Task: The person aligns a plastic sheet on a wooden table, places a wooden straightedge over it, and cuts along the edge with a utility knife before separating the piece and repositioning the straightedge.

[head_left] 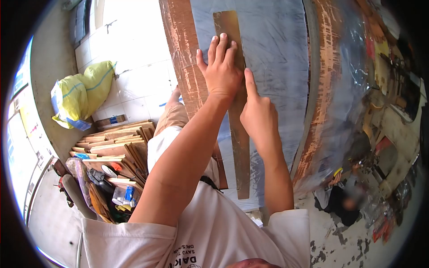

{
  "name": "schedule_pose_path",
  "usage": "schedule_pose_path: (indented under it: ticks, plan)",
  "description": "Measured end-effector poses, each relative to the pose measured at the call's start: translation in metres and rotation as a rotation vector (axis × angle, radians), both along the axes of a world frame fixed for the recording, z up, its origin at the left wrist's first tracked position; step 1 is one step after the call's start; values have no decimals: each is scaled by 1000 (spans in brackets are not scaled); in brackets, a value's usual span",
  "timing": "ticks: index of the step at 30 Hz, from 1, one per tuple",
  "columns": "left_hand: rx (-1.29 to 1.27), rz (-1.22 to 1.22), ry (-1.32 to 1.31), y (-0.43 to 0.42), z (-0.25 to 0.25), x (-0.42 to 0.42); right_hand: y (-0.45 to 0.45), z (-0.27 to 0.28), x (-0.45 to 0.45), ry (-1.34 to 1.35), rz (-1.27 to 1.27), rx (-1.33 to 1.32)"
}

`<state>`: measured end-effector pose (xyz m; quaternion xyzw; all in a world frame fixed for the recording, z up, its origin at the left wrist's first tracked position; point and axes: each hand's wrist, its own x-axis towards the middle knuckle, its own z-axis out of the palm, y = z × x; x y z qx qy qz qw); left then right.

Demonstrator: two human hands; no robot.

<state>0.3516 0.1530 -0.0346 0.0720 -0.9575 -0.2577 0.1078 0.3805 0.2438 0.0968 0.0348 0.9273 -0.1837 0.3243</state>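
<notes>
A long, flat, brownish straightedge (240, 152) lies lengthwise on a blue-grey sheet (277, 58) that covers the work surface. Pressed flat on its upper part is my left hand (221, 67), fingers spread. Close beside it, at the straightedge's right edge, my right hand (260, 114) points its index finger forward along that edge. The other fingers of the right hand are curled under, and whatever they hold, if anything, is hidden.
Brown worn borders (183, 58) flank the sheet. To the left, stacked wooden boards (129, 147) stand near a yellow-green sack (85, 94) and a clutter of tools. Another person (342, 205), partly blurred, is low at the right, near plastic-wrapped items.
</notes>
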Motion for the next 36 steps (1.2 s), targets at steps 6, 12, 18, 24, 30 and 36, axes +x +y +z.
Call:
schedule_pose_path:
  ticks: [6, 12, 18, 24, 30, 36]
  plan:
    - [22, 9, 5, 3, 0, 2, 3, -1, 20, 37, -23, 16]
    - [4, 17, 22, 4, -1, 1, 10, 3, 50, -47, -11, 57]
    - [23, 30, 16, 4, -1, -1, 17, 8, 73, -19, -17, 23]
    - [3, 43, 24, 6, -2, -2, 20, 14, 86, -125, -28, 67]
    - [-21, 37, 37, 5, -5, -2, 31, 16, 128, -219, -79, 63]
    - [7, 32, 17, 6, -3, 3, 36, 30, 114, -220, -88, 6]
